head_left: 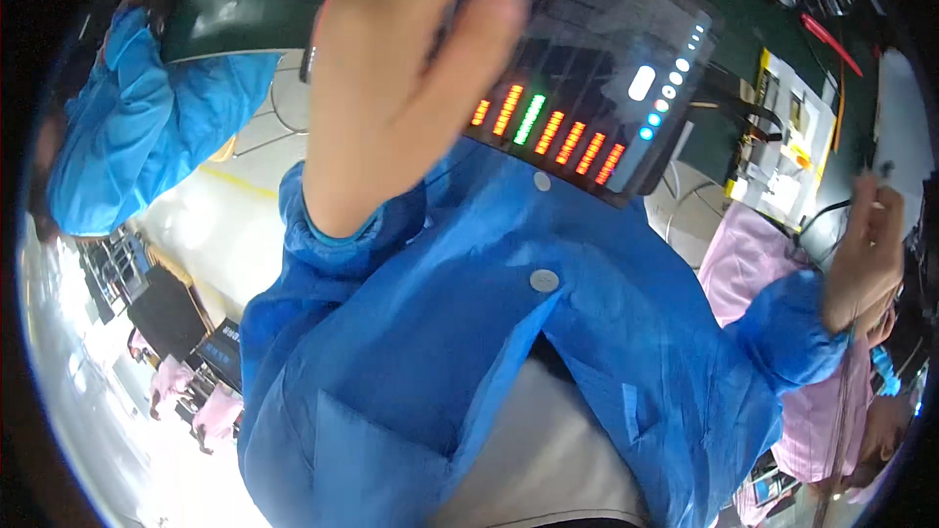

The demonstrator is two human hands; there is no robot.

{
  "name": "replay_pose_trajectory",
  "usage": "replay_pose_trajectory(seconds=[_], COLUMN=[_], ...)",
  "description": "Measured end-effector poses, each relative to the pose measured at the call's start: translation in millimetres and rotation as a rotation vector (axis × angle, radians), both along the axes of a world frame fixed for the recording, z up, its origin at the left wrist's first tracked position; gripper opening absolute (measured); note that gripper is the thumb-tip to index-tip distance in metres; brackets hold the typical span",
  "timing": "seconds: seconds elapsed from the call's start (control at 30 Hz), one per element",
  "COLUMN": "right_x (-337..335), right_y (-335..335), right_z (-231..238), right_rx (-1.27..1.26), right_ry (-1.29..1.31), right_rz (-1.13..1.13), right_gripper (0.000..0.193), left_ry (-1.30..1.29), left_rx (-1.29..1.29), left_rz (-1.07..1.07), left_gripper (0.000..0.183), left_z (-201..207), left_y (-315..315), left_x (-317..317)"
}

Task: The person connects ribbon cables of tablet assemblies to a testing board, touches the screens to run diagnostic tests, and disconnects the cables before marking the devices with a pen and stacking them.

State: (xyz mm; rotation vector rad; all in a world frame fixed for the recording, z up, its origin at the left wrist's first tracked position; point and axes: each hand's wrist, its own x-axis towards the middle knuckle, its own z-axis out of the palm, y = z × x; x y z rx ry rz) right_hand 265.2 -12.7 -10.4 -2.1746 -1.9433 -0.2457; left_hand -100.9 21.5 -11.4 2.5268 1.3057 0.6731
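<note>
My left hand (pixel 391 88) is raised in front of a dark tablet-like device (pixel 587 49) with a lit screen. Its thumb stands apart and its fingers run past the top edge, so the fingertips are hidden; I see nothing in the palm. Rows of red bars and one green bar glow on the screen, beside white and blue round icons. Out to the right, my right hand (pixel 866 259) has its fingers bent together near a thin black cable. What sits between these fingertips is too small to make out.
A dark green work surface (pixel 245 0) runs along the top. At the right lie a yellow-edged printed sheet or package (pixel 782 132) and a red pen-like tool (pixel 831 44). Someone in a blue coat (pixel 147 137) is at the left; a person in pink (pixel 822 430) is close at the right.
</note>
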Motion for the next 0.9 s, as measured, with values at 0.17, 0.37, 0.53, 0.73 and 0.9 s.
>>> replay_pose_trajectory(seconds=[0.17,0.37,0.53,0.73,0.9], right_x=[32.6,-33.0,-88.1,-63.9,-21.6], right_y=[-1.4,-86.8,-113.1,-144.9,-121.2], right_z=[0.6,-48.4,-149.0,-146.8,-63.4], right_rx=[-0.022,-0.781,-0.339,0.511,0.602], right_ry=[-0.108,1.068,2.666,2.676,2.550], right_rz=[-0.056,0.253,-0.051,0.024,0.207], right_gripper=[0.031,0.033,0.050,0.038,0.018], left_ry=[-0.133,-0.183,-0.126,-0.256,-0.367], left_rx=[0.223,0.226,0.275,0.347,0.322], left_rz=[0.222,0.164,0.101,0.222,0.400], left_gripper=[0.034,0.037,0.037,0.030,0.035], left_z=[-33.7,-59.6,-64.7,-66.2,-66.3], left_y=[-29.1,-52.2,-50.0,-49.7,-23.1], left_x=[-41.3,-41.1,-42.0,-60.3,-76.7])
